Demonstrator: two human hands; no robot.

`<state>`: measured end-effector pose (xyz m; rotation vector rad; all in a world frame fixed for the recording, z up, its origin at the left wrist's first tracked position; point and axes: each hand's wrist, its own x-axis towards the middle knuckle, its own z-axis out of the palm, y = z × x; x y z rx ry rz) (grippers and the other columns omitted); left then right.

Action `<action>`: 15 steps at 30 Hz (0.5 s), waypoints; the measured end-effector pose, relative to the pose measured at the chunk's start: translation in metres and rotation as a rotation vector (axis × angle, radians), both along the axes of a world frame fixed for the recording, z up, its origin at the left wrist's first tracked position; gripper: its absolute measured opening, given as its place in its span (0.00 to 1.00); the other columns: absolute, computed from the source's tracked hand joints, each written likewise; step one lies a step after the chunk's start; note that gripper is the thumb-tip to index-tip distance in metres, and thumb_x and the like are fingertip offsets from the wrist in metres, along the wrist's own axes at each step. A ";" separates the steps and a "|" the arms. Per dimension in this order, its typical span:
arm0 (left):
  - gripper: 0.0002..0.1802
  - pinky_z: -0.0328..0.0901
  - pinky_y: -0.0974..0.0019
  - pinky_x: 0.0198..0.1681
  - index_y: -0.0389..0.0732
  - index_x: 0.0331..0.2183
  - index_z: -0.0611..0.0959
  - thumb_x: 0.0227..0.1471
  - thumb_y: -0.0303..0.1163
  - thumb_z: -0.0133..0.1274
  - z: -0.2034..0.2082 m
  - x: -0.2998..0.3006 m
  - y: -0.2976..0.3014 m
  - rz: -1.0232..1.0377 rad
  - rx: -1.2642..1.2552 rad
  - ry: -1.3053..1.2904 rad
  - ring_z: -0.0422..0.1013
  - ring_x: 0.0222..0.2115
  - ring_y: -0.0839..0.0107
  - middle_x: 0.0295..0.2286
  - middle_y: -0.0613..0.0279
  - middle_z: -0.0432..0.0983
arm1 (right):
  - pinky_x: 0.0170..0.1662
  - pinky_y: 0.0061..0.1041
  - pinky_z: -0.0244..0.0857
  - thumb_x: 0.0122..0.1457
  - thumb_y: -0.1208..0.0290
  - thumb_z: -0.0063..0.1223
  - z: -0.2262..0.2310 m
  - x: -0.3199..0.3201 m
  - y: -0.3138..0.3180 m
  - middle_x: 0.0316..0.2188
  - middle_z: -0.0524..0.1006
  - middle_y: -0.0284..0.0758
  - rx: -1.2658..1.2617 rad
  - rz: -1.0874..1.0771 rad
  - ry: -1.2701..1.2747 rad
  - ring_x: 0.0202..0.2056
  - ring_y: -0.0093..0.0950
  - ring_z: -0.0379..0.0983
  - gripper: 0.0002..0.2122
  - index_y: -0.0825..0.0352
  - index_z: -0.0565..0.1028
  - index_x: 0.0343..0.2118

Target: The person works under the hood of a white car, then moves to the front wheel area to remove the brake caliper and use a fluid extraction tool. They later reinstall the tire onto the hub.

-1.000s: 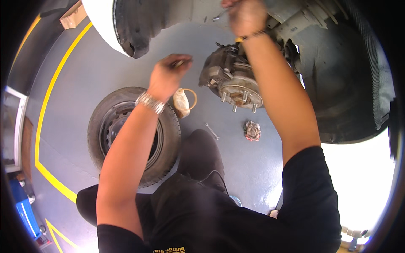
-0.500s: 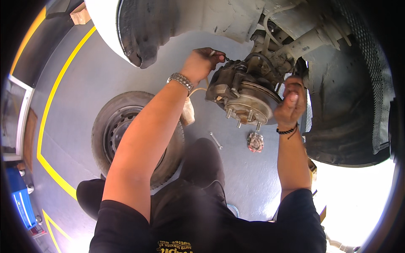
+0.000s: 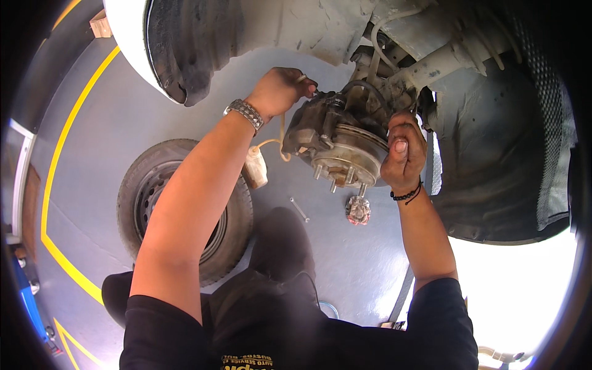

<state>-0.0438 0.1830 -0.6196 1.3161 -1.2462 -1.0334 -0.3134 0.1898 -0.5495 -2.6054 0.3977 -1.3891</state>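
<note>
My left hand (image 3: 279, 92) is closed, its fingertips pinching a thin yellowish hose (image 3: 283, 126) at the back left of the brake caliper (image 3: 309, 126). From there the hose loops down to a small whitish bottle (image 3: 255, 167) above the floor beside the wheel. The brake disc (image 3: 350, 151) sits on the hub with several bare wheel studs pointing toward me. At the disc's right edge, my right hand (image 3: 405, 151) has its fingers curled and the thumb folded over. Whatever lies inside those fingers is hidden.
Left of my knee a wheel with its tyre (image 3: 139, 185) lies flat. A wrench (image 3: 300, 209) and a crumpled rag (image 3: 357, 210) lie on the grey floor. Overhead and to the right are the dark wheel-arch liner (image 3: 499, 160) and a suspension strut (image 3: 431, 68).
The whole scene has shifted leftward in the view, and more of the bottle and hose shows. Both hands keep their places at the caliper and the disc edge.
</note>
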 end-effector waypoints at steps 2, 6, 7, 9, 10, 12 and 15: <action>0.16 0.68 0.62 0.43 0.38 0.39 0.87 0.54 0.39 0.60 0.001 0.001 -0.001 -0.006 -0.023 -0.085 0.76 0.35 0.62 0.33 0.53 0.83 | 0.31 0.29 0.63 0.65 0.61 0.50 0.001 0.001 0.001 0.27 0.71 0.42 0.012 0.008 0.026 0.27 0.34 0.68 0.16 0.71 0.70 0.28; 0.17 0.68 0.59 0.49 0.38 0.41 0.86 0.54 0.39 0.59 0.008 0.000 0.008 -0.009 -0.086 -0.264 0.76 0.41 0.54 0.35 0.52 0.82 | 0.33 0.32 0.65 0.60 0.66 0.56 0.007 0.002 0.007 0.28 0.71 0.42 -0.087 -0.022 0.160 0.30 0.36 0.69 0.11 0.69 0.70 0.29; 0.17 0.68 0.58 0.50 0.38 0.42 0.86 0.54 0.39 0.59 0.010 0.000 0.013 -0.005 -0.116 -0.309 0.76 0.43 0.52 0.37 0.52 0.82 | 0.34 0.33 0.65 0.58 0.68 0.57 0.008 0.004 0.009 0.29 0.71 0.42 -0.108 -0.040 0.189 0.31 0.38 0.70 0.10 0.69 0.71 0.30; 0.19 0.67 0.57 0.52 0.39 0.45 0.85 0.55 0.39 0.58 0.003 -0.006 0.032 0.234 -0.256 -0.327 0.75 0.46 0.52 0.41 0.52 0.80 | 0.36 0.35 0.66 0.55 0.72 0.59 0.008 0.008 0.010 0.30 0.72 0.42 -0.150 -0.086 0.229 0.33 0.40 0.71 0.08 0.69 0.72 0.32; 0.20 0.67 0.57 0.53 0.40 0.46 0.84 0.55 0.39 0.57 -0.002 -0.008 0.044 0.351 -0.326 -0.340 0.75 0.47 0.52 0.43 0.52 0.80 | 0.37 0.36 0.67 0.55 0.73 0.58 0.009 0.011 0.008 0.31 0.72 0.42 -0.179 -0.088 0.237 0.34 0.41 0.71 0.07 0.68 0.72 0.33; 0.20 0.67 0.61 0.52 0.41 0.49 0.83 0.59 0.41 0.56 0.003 -0.002 0.079 0.284 -0.247 -0.182 0.75 0.46 0.59 0.47 0.54 0.77 | 0.38 0.37 0.67 0.53 0.75 0.57 0.004 0.008 0.003 0.33 0.73 0.43 -0.213 -0.129 0.252 0.35 0.44 0.72 0.07 0.68 0.73 0.35; 0.19 0.66 0.66 0.52 0.43 0.50 0.83 0.62 0.43 0.55 -0.003 0.021 0.130 0.244 -0.249 -0.050 0.75 0.44 0.69 0.43 0.60 0.79 | 0.40 0.39 0.67 0.53 0.75 0.57 0.004 0.011 0.003 0.34 0.73 0.42 -0.169 -0.183 0.225 0.36 0.44 0.72 0.08 0.67 0.74 0.36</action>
